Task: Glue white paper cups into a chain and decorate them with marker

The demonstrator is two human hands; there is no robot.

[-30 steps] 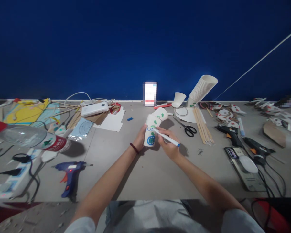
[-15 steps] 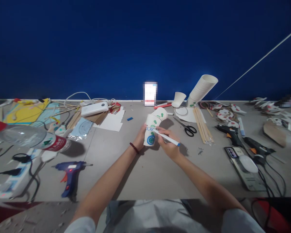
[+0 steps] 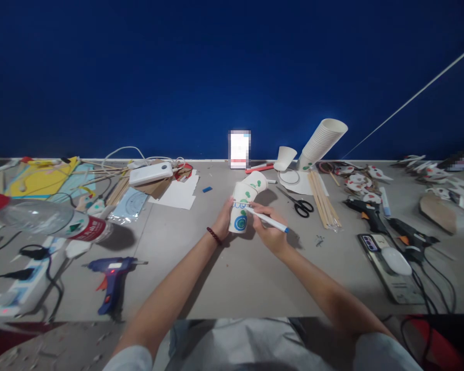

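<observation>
Joined white paper cups [image 3: 240, 215] with green spots form a bent shape in front of me on the table. On the nearest cup are a blue spiral and a wavy blue line along its upper part. My left hand [image 3: 223, 221] grips the left side of this cup, its fingers partly hidden behind it. A white marker [image 3: 269, 221] with a blue end is pinched in my right hand [image 3: 269, 229]. The marker's tip meets the cup at the right end of the wavy line.
Black scissors [image 3: 302, 207], wooden sticks [image 3: 325, 201] and a leaning stack of cups [image 3: 324, 138] lie to the right, with glue guns [image 3: 410, 234] and a phone [image 3: 394, 283] beyond. Leftward are a blue glue gun [image 3: 114, 273], a plastic bottle [image 3: 50, 219] and a power strip [image 3: 34, 283].
The marker and my right hand have shifted slightly to the right. The wavy blue line reaches a little farther right; my left hand keeps its hold.
</observation>
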